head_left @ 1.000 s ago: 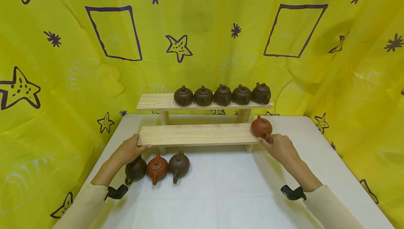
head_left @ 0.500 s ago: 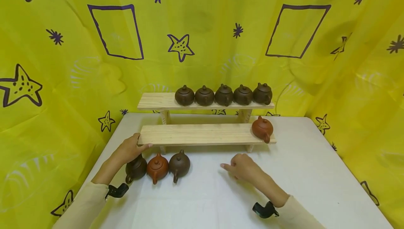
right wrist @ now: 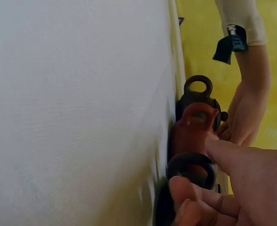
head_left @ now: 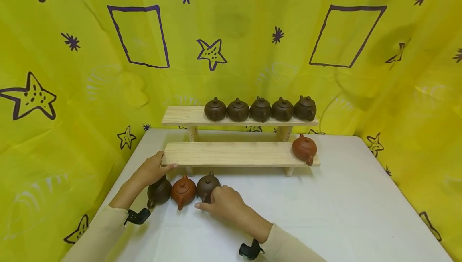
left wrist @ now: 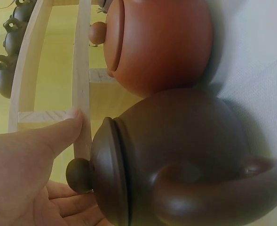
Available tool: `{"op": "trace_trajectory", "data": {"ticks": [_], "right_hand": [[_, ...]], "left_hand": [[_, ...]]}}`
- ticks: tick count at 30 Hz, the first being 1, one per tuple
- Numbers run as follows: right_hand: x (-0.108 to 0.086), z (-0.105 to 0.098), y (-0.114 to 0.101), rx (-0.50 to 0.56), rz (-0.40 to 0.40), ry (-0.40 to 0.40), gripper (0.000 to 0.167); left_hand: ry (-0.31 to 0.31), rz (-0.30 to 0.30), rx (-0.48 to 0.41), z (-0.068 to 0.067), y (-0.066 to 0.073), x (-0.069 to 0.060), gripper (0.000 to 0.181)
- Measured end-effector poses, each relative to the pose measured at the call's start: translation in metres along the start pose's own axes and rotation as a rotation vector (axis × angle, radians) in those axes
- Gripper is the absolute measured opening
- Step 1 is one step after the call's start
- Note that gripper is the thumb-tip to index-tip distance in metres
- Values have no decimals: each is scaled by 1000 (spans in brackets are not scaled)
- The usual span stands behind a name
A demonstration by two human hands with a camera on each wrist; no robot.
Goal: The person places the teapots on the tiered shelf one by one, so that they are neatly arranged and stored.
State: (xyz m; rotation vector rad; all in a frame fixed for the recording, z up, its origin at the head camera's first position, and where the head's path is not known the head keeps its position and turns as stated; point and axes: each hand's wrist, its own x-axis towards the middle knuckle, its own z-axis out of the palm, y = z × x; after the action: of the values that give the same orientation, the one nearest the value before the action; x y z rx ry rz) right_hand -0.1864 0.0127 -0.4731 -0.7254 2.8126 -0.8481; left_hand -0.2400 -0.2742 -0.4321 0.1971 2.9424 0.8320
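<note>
On the white table (head_left: 343,198), bracketing the handle (right wrist: 190,157) of the grey-brown clay teapot (head_left: 205,182), rightmost in the row of three teapots (head_left: 183,193), with the right hand (head_left: 227,202), thumb spread, not pinching. Gripping the lower shelf (head_left: 227,153) at its left end with the left hand (head_left: 148,172). Counting five dark brown teapots (head_left: 260,110) on the upper shelf (head_left: 182,114), one brick-red teapot (head_left: 304,148) below: looking two-thirds done, three left.

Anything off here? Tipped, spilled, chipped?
Nothing stands out. Five dark teapots on the upper shelf, one red teapot on the lower shelf and three teapots on the table all stand upright with lids on. No spill or damage shows, though the left hand and right hand cover small parts.
</note>
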Motion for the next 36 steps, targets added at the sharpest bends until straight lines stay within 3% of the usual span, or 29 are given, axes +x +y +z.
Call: {"op": "trace_trajectory", "data": {"ticks": [6,14,19,27,30,36], "right_hand": [[-2,0,-1,-102,3,38,62],[-12,-23,18,-149,28,-26,43],[-11,-22,23,-153,-10,-64,35],[-12,-8,26,-275,-88,49,31],[-15,-7,30,-253,-107,74,27],[-24,-11,44,-151,-119,48,21]], "left_hand": [[-15,-14,-2,-1,1,0,81],[-14,-7,6,-3,2,1,82],[-18,-13,3,-4,2,-1,81],[-19,-8,7,-2,0,2,81],[-27,-15,2,-2,1,2,82],[-25,-16,-1,-2,0,1,82]]}}
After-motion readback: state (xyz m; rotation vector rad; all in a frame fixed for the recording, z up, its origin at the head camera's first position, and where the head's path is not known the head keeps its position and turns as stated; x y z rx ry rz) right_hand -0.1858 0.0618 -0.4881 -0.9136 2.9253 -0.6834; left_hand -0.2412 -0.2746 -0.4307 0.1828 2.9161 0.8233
